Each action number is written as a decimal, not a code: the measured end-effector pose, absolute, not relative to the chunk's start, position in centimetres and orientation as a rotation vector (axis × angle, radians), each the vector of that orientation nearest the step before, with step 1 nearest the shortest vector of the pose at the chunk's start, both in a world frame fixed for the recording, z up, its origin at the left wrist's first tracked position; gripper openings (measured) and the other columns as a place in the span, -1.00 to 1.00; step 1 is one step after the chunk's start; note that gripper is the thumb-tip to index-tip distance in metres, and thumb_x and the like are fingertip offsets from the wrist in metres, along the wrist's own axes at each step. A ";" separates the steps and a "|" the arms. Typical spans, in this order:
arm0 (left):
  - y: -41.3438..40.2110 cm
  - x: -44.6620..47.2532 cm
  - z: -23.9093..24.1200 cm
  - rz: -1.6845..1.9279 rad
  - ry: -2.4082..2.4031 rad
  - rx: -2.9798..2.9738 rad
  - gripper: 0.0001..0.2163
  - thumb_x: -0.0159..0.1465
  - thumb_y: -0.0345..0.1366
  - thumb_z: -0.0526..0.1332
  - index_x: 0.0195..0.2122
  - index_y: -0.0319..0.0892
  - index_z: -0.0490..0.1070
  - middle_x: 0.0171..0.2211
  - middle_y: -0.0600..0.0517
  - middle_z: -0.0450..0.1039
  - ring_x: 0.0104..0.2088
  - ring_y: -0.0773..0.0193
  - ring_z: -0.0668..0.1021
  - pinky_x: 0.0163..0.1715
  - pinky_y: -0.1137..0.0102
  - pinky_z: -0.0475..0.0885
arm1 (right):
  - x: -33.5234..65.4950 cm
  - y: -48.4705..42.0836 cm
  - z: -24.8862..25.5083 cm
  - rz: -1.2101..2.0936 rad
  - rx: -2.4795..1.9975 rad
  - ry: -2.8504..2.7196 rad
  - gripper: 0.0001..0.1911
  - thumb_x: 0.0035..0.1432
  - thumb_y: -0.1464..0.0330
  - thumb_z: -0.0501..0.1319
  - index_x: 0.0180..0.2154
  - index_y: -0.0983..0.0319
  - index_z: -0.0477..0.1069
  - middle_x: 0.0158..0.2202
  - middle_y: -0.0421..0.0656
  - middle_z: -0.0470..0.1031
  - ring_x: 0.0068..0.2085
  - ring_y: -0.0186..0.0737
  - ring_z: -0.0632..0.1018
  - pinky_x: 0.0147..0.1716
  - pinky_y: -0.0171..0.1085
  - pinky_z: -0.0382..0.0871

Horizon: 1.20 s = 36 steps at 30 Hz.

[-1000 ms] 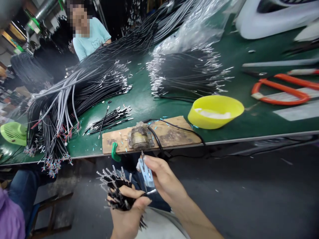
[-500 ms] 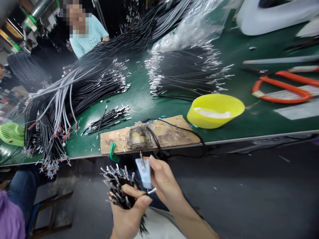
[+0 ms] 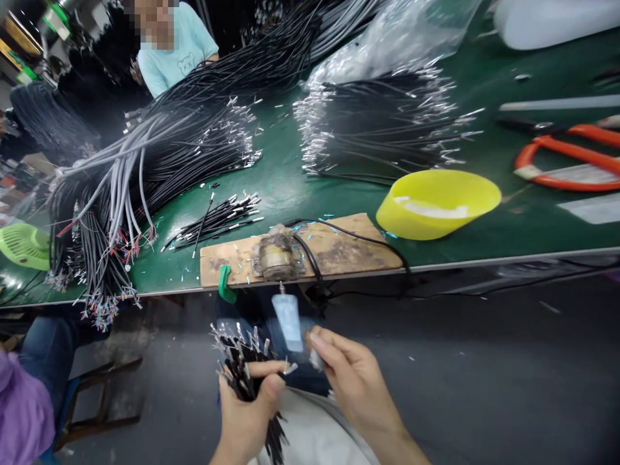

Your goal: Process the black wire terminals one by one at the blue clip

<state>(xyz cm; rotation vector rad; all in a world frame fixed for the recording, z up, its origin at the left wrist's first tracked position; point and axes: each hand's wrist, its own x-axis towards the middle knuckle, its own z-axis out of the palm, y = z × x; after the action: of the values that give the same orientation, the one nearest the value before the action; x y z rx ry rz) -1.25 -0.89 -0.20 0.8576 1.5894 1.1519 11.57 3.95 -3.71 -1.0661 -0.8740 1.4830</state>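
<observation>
My left hand (image 3: 252, 410) is wrapped round a bundle of short black cables (image 3: 239, 361) with silvery stripped ends pointing up. One cable end (image 3: 289, 369) sticks out to the right past its thumb and forefinger. My right hand (image 3: 356, 381) is closed in a pinch to the right, with a small pale, shiny bit (image 3: 316, 359) at its fingertips that is too blurred to name. Between and above the hands, a light-blue flat piece (image 3: 289, 323) hangs on the shaft of a small tape-wrapped motor (image 3: 277, 256). Neither hand touches that piece.
The motor sits on a wooden board (image 3: 339, 248) with a green clamp (image 3: 225, 284) at the table edge. A yellow bowl (image 3: 421, 223), orange-handled cutters (image 3: 526, 165) and piles of cables (image 3: 382, 129) lie on the green table. A co-worker (image 3: 177, 51) is across it.
My right hand has moved away from the light-blue piece, to the right and down. My left hand keeps hold of the cable bundle. The view has shifted slightly.
</observation>
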 end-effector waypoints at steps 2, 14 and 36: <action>-0.9 -1.2 -0.8 1.110 1.570 0.795 -0.67 0.01 -0.06 0.33 -0.29 -0.19 0.59 -0.64 0.09 0.36 -0.72 0.47 0.26 -0.72 0.50 0.20 | 11.7 3.5 -3.3 1.384 -1.068 -0.961 -0.53 0.11 0.12 0.15 -0.71 0.19 0.14 -0.67 -0.28 0.11 -0.59 -0.32 0.19 -0.58 -0.31 0.11; -3.5 0.8 -4.5 1.049 1.528 0.641 -0.87 -0.11 -0.40 0.34 -0.51 -0.23 0.45 -0.55 0.02 0.44 -0.50 0.26 0.45 -0.51 0.41 0.38 | 11.1 2.3 -3.9 1.295 -1.070 -1.668 -0.84 0.03 0.29 0.23 -0.54 0.20 0.40 -0.50 -0.18 0.40 -0.43 -0.19 0.45 -0.44 -0.26 0.33; -1.5 0.1 -1.6 1.145 1.325 0.524 -0.67 -0.03 -0.07 0.34 -0.60 -0.25 0.35 -0.75 0.13 0.26 -0.71 0.44 0.28 -0.67 0.50 0.12 | 11.6 3.4 -2.4 1.119 -0.966 -1.517 -0.78 0.12 0.40 0.15 -0.57 0.22 0.36 -0.59 -0.21 0.33 -0.54 -0.28 0.38 -0.56 -0.33 0.27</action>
<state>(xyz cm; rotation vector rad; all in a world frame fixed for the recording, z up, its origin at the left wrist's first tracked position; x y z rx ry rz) 0.09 -1.55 -1.61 0.5237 1.3248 1.1453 11.58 3.38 -2.42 -0.9663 -1.5172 1.1190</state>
